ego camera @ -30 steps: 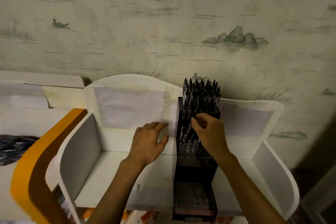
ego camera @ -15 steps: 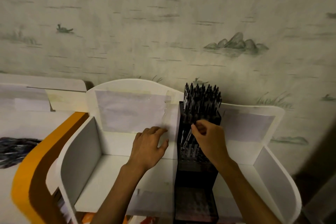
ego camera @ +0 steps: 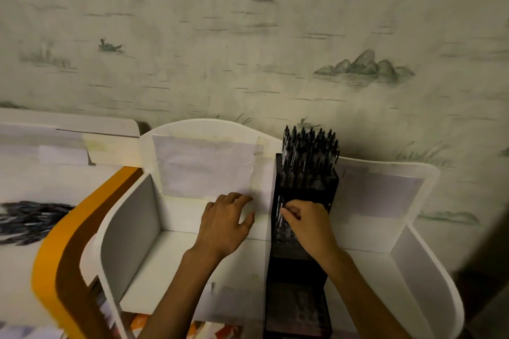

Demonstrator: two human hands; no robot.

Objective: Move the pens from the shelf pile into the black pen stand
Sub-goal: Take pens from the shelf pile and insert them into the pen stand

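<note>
The black pen stand [ego camera: 305, 190] stands tiered in a white shelf unit [ego camera: 209, 129], its back tier packed with several upright black pens [ego camera: 309, 146]. My right hand [ego camera: 308, 224] is over the stand's middle tier, fingers pinched on a pen [ego camera: 281, 215] that is going into a slot at the tier's left edge. My left hand [ego camera: 225, 224] rests flat on the white divider just left of the stand, fingers apart and empty. The pile of dark pens [ego camera: 30, 221] lies on the shelf at the far left.
An orange curved panel [ego camera: 71, 231] separates the pile from the white compartment. Paper sheets are taped to the shelf's back walls. A patterned wall rises behind. Colourful items show below the shelf's front edge.
My right hand has moved down from the stand's back tier to the middle tier, lowering its pen. My left hand has stayed on the divider. The camera has tilted slightly.
</note>
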